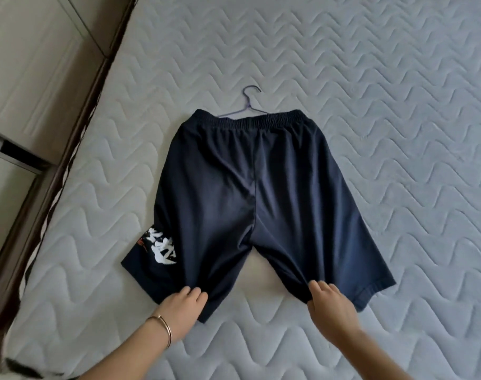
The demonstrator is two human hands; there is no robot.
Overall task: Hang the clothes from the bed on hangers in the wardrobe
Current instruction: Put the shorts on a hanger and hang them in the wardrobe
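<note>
Shorts [250, 193] lie on mattress [384, 78], hanger [249, 104] under waistband, wardrobe [28, 64] left

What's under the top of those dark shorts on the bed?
A thin hanger: only its hook and a bit of its shoulders poke out past the waistband. The shorts cover the rest.
</note>
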